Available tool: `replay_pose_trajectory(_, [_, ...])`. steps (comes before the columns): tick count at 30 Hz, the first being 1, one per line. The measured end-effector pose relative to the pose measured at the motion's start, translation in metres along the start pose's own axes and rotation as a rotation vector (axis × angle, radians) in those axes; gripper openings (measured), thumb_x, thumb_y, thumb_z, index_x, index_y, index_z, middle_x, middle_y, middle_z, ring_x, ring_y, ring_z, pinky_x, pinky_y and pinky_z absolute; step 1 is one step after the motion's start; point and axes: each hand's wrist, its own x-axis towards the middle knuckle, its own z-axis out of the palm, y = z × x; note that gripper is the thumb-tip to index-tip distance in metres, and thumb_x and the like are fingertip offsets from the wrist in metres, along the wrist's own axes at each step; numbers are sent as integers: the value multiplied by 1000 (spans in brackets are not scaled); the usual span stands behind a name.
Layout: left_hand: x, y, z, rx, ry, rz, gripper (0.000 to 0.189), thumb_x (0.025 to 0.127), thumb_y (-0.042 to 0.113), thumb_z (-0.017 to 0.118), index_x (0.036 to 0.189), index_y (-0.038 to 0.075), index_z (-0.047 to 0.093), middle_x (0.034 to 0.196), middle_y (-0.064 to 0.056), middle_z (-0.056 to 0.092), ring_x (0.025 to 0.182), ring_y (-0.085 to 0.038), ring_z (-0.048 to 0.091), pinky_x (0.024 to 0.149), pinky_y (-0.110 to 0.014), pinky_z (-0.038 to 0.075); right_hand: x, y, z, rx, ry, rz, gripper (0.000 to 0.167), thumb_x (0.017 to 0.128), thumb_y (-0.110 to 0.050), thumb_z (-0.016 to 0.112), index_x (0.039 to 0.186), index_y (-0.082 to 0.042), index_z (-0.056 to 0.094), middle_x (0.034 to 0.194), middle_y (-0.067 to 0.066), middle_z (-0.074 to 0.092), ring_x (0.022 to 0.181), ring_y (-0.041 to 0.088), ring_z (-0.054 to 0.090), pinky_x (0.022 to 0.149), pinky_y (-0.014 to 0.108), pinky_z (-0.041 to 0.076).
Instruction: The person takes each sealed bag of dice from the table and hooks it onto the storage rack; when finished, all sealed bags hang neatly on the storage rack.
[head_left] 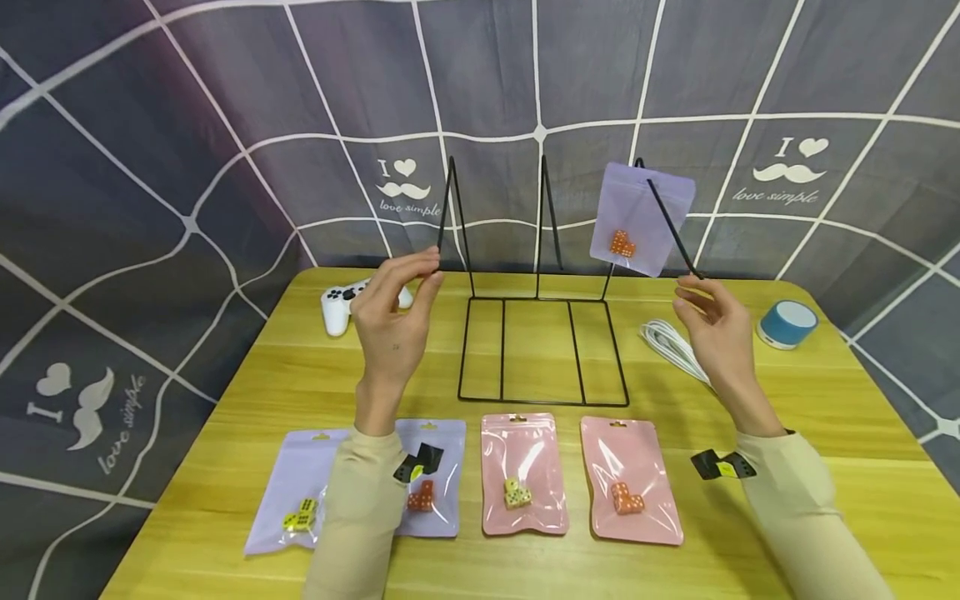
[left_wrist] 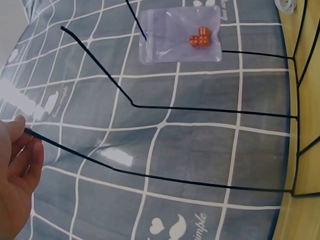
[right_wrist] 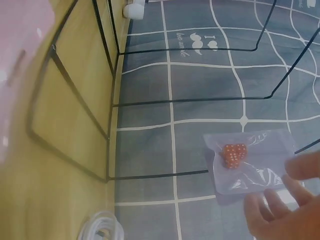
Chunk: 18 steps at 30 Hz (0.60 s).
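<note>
A black wire rack with three long upper prongs stands upright on the table. My left hand pinches the tip of the left prong between thumb and fingers, as the left wrist view shows. On the right prong hangs a translucent purple zip bag with orange dice inside. My right hand is just below that prong's tip, its fingers loosely bent and holding nothing; whether it touches the prong I cannot tell. The middle prong is bare.
In front lie a purple bag with yellow dice, a purple bag with red dice and two pink bags with dice. Behind are a white game controller, a coiled white cable and a blue speaker. A checked cloth hangs behind.
</note>
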Motion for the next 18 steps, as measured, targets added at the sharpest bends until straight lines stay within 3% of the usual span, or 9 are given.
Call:
replay_pose_trajectory(4, [1, 0, -1, 12, 4, 3, 17, 75, -17, 70, 90, -9, 68, 95, -18, 69, 95, -31, 66, 80, -39, 56, -16, 2, -3, -12, -23, -26, 22, 93, -1, 58, 114, 3, 61, 103, 5, 61, 89, 8, 62, 75, 13, 52])
replay_pose_trajectory(8, [2, 0, -1, 9, 7, 4, 16, 75, -17, 70, 89, -9, 68, 94, -18, 69, 94, -31, 66, 81, -39, 56, -37, 6, -6, -82, -102, -42, 21, 93, -4, 59, 114, 3, 60, 96, 4, 63, 79, 3, 62, 66, 13, 53])
replay_pose_trajectory(13, [3, 1, -2, 6, 20, 7, 16, 74, -18, 70, 88, -11, 67, 93, -18, 69, 93, -31, 66, 80, -39, 56, -62, 10, -7, -106, -181, -24, 24, 93, -4, 59, 114, 7, 57, 95, 4, 64, 79, 3, 63, 66, 17, 55])
replay_pose_trajectory(18, [2, 1, -2, -7, 17, -1, 17, 74, -19, 70, 88, -11, 67, 93, -18, 69, 94, -32, 66, 81, -40, 56, -76, 8, -18, -153, -193, 37, 25, 95, -11, 58, 115, 4, 57, 94, -3, 65, 81, 3, 64, 66, 16, 55])
